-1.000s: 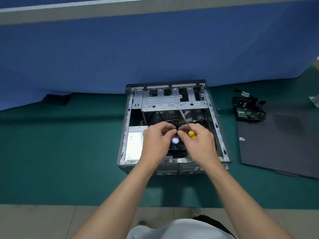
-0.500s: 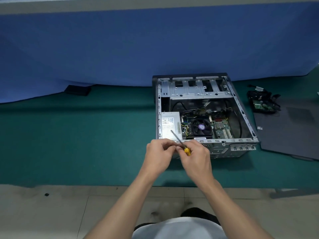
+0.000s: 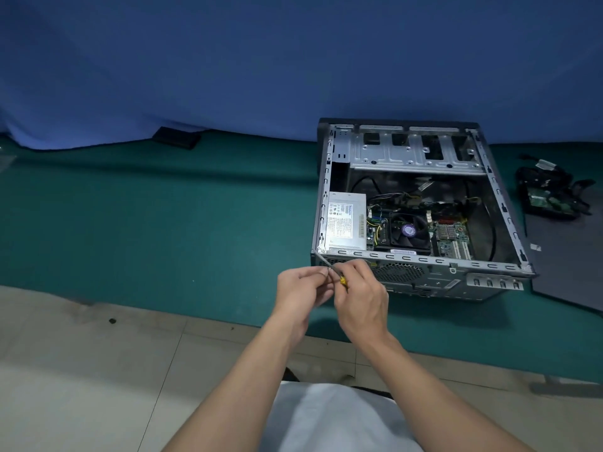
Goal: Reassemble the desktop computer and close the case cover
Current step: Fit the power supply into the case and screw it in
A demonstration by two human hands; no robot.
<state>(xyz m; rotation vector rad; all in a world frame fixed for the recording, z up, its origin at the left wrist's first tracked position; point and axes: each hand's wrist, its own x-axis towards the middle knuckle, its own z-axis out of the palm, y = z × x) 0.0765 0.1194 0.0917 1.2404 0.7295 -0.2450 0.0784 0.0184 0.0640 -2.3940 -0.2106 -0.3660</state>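
Head view: the computer case (image 3: 424, 260) lies open-side up on the green mat (image 3: 163, 223), lid off and insides showing. Within it, the power supply (image 3: 346, 223) sits in the near-left corner, the CPU fan (image 3: 408, 231) just right of that, and the silver drive cage (image 3: 414, 151) runs along the far end. Both hands are up at the case's near-left corner. The right hand (image 3: 362, 301) has its fingers curled round the yellow handle of a screwdriver (image 3: 342, 281), whose thin shaft angles up toward that corner of the case. The left hand (image 3: 301, 288) is bunched right against it, fingertips pinching at the shaft; whether anything small sits between those fingertips cannot be told. The dark cover panel (image 3: 567, 265) lies flat just right of the case, apart from it. A tangle of cables and a green board (image 3: 548, 197) rests at the panel's far end. Behind the case rises a blue partition (image 3: 261, 60).
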